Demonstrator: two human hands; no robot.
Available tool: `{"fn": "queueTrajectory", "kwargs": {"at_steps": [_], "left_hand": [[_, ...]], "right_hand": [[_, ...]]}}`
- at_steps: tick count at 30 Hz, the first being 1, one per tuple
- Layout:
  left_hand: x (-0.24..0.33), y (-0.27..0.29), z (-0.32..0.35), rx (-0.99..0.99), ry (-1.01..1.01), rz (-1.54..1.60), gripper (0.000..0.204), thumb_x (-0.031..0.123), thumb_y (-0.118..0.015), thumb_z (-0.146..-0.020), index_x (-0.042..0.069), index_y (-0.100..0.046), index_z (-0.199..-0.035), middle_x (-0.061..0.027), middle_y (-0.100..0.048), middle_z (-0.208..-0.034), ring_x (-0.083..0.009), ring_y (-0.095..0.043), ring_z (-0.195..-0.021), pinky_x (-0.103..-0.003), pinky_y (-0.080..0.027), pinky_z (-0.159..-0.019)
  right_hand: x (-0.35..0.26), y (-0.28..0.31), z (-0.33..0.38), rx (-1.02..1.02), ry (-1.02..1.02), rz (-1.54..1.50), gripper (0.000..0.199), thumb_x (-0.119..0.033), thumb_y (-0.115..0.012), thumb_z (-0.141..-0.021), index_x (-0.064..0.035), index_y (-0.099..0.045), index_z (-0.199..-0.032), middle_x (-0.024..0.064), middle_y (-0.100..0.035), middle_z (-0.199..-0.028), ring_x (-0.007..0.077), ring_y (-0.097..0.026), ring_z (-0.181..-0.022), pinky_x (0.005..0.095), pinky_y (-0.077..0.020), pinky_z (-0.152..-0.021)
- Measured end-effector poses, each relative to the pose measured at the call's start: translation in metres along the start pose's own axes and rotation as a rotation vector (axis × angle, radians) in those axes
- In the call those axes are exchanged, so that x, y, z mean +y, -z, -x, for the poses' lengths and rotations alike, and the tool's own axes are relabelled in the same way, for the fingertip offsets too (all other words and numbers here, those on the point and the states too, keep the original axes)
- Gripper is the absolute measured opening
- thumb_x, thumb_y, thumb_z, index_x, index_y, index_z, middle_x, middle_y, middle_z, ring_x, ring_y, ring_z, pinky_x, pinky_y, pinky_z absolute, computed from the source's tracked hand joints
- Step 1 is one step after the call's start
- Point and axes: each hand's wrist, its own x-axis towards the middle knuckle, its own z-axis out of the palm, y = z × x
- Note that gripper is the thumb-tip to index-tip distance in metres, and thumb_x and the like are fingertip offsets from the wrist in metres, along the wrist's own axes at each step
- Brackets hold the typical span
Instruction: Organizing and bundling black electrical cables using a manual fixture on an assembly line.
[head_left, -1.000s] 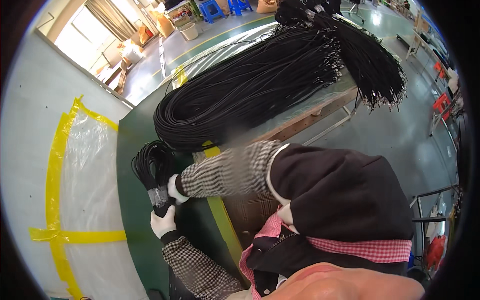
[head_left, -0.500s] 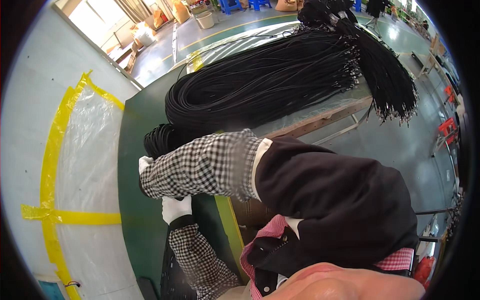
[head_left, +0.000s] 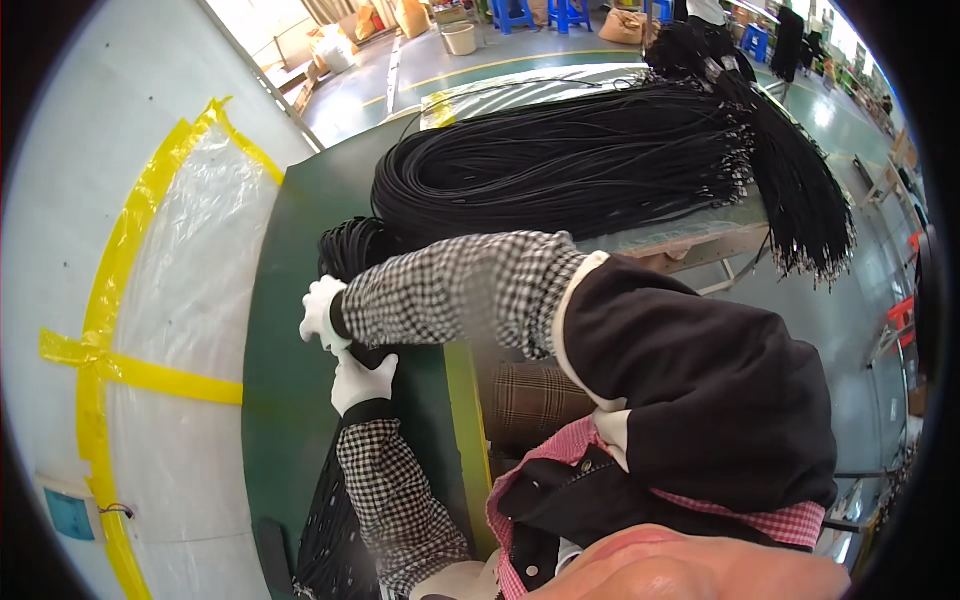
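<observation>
Both my hands wear white gloves and come close together over the green tabletop (head_left: 290, 400). My left hand (head_left: 362, 382) lies with its thumb stretched away from the fingers, and nothing shows in its grasp. Just beyond it, my right hand (head_left: 322, 312) has its fingers apart, pointing down toward the left hand. Right behind the right hand sits a looped bundle of black cords (head_left: 350, 245), partly covered by my checked sleeve. More black cords (head_left: 328, 520) with small shiny bits trail beside my left forearm. What lies under the hands is mostly hidden.
A large pile of long black cords (head_left: 560, 160) with metal ends covers the far table, some hanging over its right end. To the left rises a pale wall with plastic sheeting (head_left: 190, 270) and yellow tape (head_left: 170, 375). A brown plaid thing (head_left: 535, 400) is near my body.
The view has shifted, so the table sits further right. My right hand, mostly hidden by its sleeve before, now shows its fingers. My left hand's thumb has spread out.
</observation>
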Motion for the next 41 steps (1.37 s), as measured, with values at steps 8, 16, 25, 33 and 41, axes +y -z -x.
{"fn": "queueTrajectory", "kwargs": {"at_steps": [8,16,25,33,41], "left_hand": [[-0.029,-0.002,-0.017,0.017,0.071,0.085,0.060,0.050,-0.068,-0.066,0.007,-0.057,-0.106,-0.0133,-0.066,-0.096,-0.0308,-0.064,-0.086,-0.038,-0.050,-0.076],[-0.062,0.000,-0.051,-0.057,0.128,0.128,0.059,0.049,-0.069,-0.063,0.008,-0.060,-0.105,-0.0126,-0.067,-0.093,-0.0314,-0.064,-0.084,-0.038,-0.050,-0.075],[-0.062,0.006,-0.054,0.068,0.174,0.200,0.054,0.041,-0.071,-0.062,0.007,-0.062,-0.103,-0.0118,-0.067,-0.095,-0.0296,-0.063,-0.086,-0.036,-0.049,-0.076],[-0.064,0.003,-0.055,0.071,0.165,0.271,0.052,0.037,-0.072,-0.061,0.007,-0.062,-0.102,-0.0112,-0.067,-0.094,-0.0276,-0.063,-0.087,-0.035,-0.049,-0.077],[-0.060,0.014,-0.075,0.265,0.127,0.163,0.051,0.033,-0.073,-0.062,0.007,-0.061,-0.105,-0.0116,-0.067,-0.094,-0.0293,-0.063,-0.091,-0.035,-0.049,-0.082]], "right_hand": [[-0.003,0.010,0.059,0.585,0.178,-0.151,0.019,-0.020,-0.067,-0.061,-0.0220,-0.068,-0.080,0.0057,-0.058,-0.076,0.0264,-0.051,-0.072,0.0380,-0.0425,-0.069],[-0.032,-0.054,0.152,0.679,0.082,-0.494,0.011,-0.018,-0.064,-0.062,-0.0154,-0.063,-0.073,0.0061,-0.053,-0.064,0.0252,-0.051,-0.058,0.0335,-0.0428,-0.054],[0.020,-0.041,0.142,0.514,-0.340,-0.561,0.029,-0.027,-0.064,-0.068,-0.0128,-0.064,-0.093,0.0089,-0.059,-0.095,0.0268,-0.062,-0.075,0.0349,-0.0512,-0.066],[0.085,-0.005,0.084,0.332,-0.415,-0.246,0.020,-0.021,-0.063,-0.068,-0.0057,-0.069,-0.079,0.0141,-0.062,-0.088,0.0318,-0.061,-0.074,0.0418,-0.0504,-0.067],[0.068,0.009,0.127,0.417,-0.188,-0.423,0.026,-0.026,-0.070,-0.074,-0.0062,-0.066,-0.090,0.0141,-0.066,-0.094,0.0308,-0.065,-0.086,0.0407,-0.0526,-0.071]]}}
